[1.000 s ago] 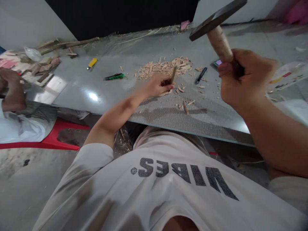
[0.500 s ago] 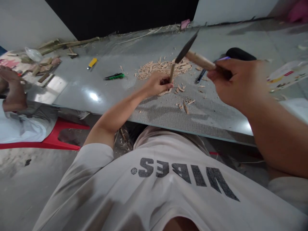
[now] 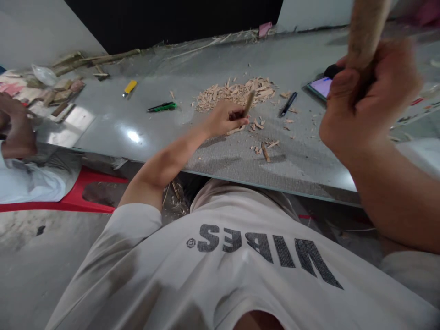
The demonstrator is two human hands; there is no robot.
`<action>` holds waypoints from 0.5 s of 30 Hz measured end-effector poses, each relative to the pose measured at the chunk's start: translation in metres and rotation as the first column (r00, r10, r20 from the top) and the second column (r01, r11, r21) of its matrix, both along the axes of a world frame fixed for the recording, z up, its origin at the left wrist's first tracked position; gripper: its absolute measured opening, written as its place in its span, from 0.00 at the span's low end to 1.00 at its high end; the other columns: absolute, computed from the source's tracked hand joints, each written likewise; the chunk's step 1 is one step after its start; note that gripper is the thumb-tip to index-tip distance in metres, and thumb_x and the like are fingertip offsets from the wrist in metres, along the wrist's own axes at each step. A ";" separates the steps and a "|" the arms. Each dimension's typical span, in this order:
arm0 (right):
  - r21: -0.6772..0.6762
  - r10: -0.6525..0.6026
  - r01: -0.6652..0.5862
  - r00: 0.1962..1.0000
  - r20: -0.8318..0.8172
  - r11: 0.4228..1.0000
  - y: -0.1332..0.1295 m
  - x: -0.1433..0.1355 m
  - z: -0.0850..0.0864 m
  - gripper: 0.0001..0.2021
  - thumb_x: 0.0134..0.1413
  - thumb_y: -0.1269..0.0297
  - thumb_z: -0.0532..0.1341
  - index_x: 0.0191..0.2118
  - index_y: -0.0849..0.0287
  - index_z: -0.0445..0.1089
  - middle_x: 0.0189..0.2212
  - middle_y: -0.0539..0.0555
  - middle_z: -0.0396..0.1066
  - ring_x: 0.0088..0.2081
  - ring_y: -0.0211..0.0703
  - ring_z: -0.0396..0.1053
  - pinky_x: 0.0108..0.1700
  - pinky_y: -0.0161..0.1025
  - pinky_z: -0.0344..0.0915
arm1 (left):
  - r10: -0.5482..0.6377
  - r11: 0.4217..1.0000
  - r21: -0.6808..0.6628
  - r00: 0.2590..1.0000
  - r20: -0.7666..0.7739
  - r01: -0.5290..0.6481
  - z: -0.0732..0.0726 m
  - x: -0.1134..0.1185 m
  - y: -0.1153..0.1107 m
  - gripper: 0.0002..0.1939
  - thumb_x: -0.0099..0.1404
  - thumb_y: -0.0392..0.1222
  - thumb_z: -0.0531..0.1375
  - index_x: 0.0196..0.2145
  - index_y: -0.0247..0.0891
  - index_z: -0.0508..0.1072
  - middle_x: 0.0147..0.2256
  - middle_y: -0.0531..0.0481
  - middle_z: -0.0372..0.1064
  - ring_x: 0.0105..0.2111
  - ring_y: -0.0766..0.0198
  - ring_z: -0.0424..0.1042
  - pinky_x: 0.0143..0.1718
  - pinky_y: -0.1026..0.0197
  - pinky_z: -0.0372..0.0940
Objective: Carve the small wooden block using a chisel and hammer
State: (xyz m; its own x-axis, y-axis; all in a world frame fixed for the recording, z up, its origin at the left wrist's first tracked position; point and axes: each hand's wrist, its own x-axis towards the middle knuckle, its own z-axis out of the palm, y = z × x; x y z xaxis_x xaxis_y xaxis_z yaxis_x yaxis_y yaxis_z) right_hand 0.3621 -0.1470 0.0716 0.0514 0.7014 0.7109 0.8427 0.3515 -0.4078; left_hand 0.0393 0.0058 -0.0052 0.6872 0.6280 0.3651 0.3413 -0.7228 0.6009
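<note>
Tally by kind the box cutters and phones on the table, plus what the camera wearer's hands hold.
Box cutters: 3 (yellow one, green one, dark one)
Phone: 1
Wooden stick in left hand: 1
Wooden-handled tool in right hand, far end out of view: 1
Total: 6

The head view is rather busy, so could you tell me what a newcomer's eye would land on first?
Probably the right hand, raised at upper right around a wooden handle. Next come the pale wood shavings, heaped beyond the left hand, which grips a short stick.
</note>
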 end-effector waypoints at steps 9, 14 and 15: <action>-0.005 0.004 -0.005 0.999 -0.040 1.000 0.001 -0.001 0.000 0.53 0.84 0.11 0.42 0.62 0.56 0.81 0.46 0.63 0.78 0.42 0.46 0.68 0.51 0.49 0.64 | 0.063 0.997 -0.042 0.998 0.008 -0.062 0.012 0.003 -0.014 0.32 0.81 0.77 0.74 0.39 0.44 0.87 0.34 0.42 0.80 0.39 0.49 0.81 0.45 0.45 0.75; -0.259 0.106 -0.092 0.993 0.042 0.962 0.000 -0.003 0.001 0.47 0.73 0.06 0.59 0.45 0.54 0.77 0.32 0.57 0.68 0.33 0.41 0.56 0.44 0.46 0.54 | 0.058 0.997 -0.059 0.998 0.016 -0.057 0.011 0.003 -0.013 0.30 0.80 0.75 0.76 0.39 0.45 0.87 0.35 0.41 0.81 0.38 0.49 0.81 0.44 0.46 0.76; -0.292 0.102 -0.081 0.993 0.059 0.953 0.000 -0.003 0.001 0.43 0.74 0.11 0.62 0.44 0.54 0.77 0.31 0.57 0.66 0.33 0.41 0.56 0.45 0.46 0.53 | 0.060 0.997 -0.057 0.998 0.019 -0.059 0.011 0.003 -0.013 0.29 0.81 0.74 0.76 0.39 0.44 0.87 0.35 0.41 0.82 0.38 0.49 0.81 0.44 0.46 0.76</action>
State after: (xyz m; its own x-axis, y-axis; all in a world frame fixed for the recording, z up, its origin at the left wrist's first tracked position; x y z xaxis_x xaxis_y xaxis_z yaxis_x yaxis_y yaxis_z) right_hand 0.3589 -0.1468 0.0724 -0.0669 0.8763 0.4771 0.8436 0.3050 -0.4419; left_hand 0.0419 -0.0071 0.0056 0.6403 0.6878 0.3419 0.3698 -0.6662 0.6476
